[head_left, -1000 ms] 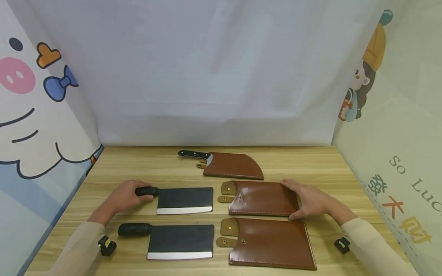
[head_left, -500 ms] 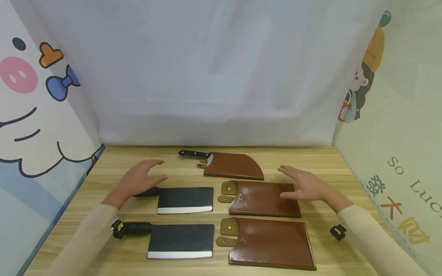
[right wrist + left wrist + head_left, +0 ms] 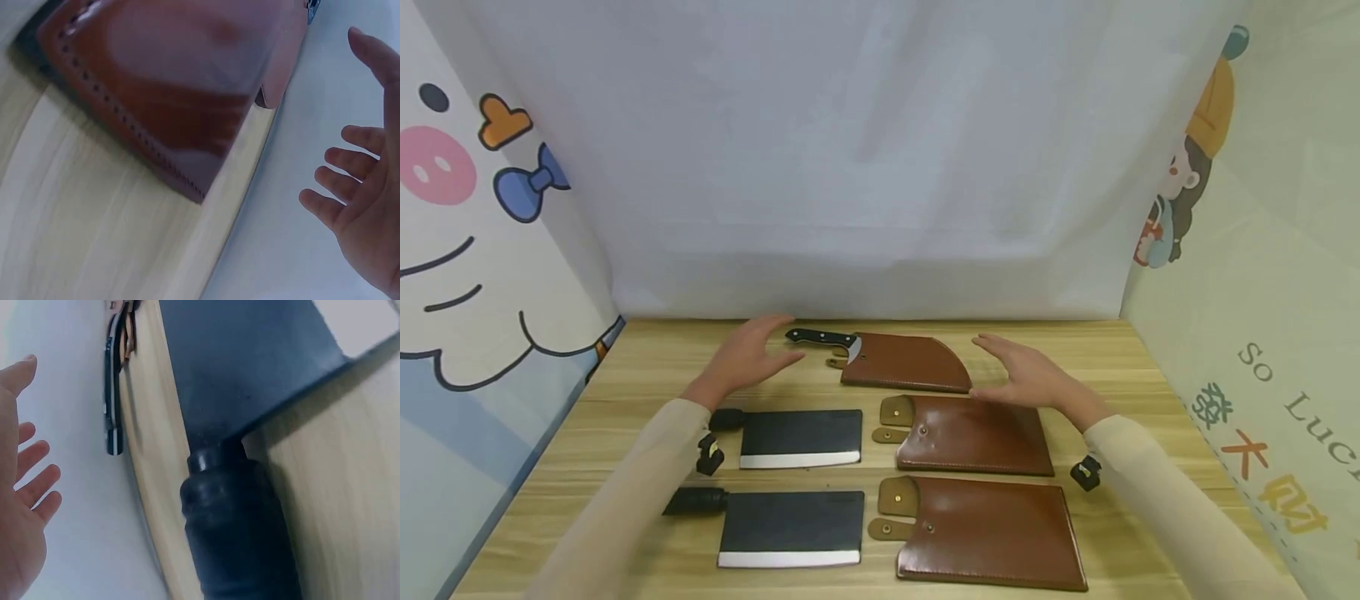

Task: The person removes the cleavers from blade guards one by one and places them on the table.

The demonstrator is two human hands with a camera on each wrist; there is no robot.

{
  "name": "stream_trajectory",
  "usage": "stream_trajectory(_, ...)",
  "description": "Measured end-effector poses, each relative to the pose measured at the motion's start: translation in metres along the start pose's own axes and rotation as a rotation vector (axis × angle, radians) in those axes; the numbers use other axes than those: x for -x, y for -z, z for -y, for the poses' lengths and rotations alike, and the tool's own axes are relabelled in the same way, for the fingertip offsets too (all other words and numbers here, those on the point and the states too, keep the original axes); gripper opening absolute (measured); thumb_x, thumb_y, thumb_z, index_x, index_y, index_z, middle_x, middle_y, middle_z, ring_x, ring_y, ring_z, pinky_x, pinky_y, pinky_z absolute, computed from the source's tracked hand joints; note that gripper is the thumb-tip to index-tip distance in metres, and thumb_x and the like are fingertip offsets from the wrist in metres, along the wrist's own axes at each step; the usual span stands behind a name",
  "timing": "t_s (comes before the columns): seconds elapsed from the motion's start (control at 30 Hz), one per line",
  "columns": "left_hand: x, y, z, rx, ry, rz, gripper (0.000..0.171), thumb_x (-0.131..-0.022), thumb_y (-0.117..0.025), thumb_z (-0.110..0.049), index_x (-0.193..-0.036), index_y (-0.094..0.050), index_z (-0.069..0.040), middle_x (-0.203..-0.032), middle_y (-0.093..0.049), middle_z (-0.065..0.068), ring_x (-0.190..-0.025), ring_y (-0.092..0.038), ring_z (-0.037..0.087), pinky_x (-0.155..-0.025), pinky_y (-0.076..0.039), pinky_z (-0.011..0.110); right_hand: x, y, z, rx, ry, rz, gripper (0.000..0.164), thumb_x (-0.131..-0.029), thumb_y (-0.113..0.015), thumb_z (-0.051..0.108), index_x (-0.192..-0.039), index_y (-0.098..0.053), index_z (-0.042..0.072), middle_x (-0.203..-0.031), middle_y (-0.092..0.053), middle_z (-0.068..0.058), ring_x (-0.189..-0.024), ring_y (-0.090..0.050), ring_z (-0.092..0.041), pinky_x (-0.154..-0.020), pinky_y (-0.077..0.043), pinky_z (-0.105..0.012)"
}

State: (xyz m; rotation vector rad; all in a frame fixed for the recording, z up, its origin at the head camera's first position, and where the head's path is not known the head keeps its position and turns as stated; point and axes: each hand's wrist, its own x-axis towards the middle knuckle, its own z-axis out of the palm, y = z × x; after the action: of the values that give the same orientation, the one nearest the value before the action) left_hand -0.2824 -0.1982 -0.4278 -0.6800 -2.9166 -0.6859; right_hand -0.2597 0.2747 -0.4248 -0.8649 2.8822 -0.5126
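At the back of the table lies a cleaver with a black riveted handle (image 3: 822,337), its blade inside a brown leather sheath (image 3: 906,361). My left hand (image 3: 747,357) hovers just left of that handle, fingers spread and holding nothing. Near the sheath's right end is my right hand (image 3: 1026,371), also spread with nothing in it; it partly covers the middle brown sheath (image 3: 973,437) in the head view. The middle bare cleaver (image 3: 801,435) lies below my left hand, and its black handle (image 3: 234,519) fills much of the left wrist view.
A second bare cleaver (image 3: 793,525) lies at the front left, its handle partly behind my left sleeve. Beside it is another brown sheath (image 3: 988,533) with tan snap straps. A white backdrop (image 3: 880,167) rises behind the wooden table (image 3: 1060,342), with printed panels at both sides.
My left hand has left the middle cleaver's handle and moved up and right. My right hand has left the middle sheath and moved up and left. The knives and sheaths stay put.
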Motion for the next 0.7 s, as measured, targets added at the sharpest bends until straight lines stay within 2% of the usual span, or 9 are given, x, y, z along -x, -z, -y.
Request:
stream_trajectory(0.37, -0.024, -0.025, 0.011, 0.011, -0.003, 0.019, 0.07, -0.097, -0.07, -0.043, -0.147, -0.051, 0.003, -0.148, -0.053, 0.024, -0.137, -0.048, 0.044, -0.114, -0.036, 0.059, -0.033, -0.027, -0.001, -0.063, -0.054, -0.02, 0.101, -0.086, -0.074, 0.06, -0.157, -0.035, 0.0, -0.16, -0.037, -0.024, -0.145, -0.039, -0.044, -0.117, -0.034, -0.058)
stream_trajectory(0.7, -0.037, -0.041, 0.023, 0.047, 0.069, 0.074, 0.074, -0.099, -0.068, -0.043, -0.152, -0.043, 0.002, -0.153, -0.046, 0.025, -0.141, -0.042, 0.045, -0.116, -0.033, 0.061, -0.048, -0.037, -0.004, -0.131, -0.094, 0.057, 0.107, -0.083, -0.08, 0.057, -0.16, -0.029, 0.002, -0.163, -0.032, -0.02, -0.149, -0.034, -0.041, -0.12, -0.029, -0.056)
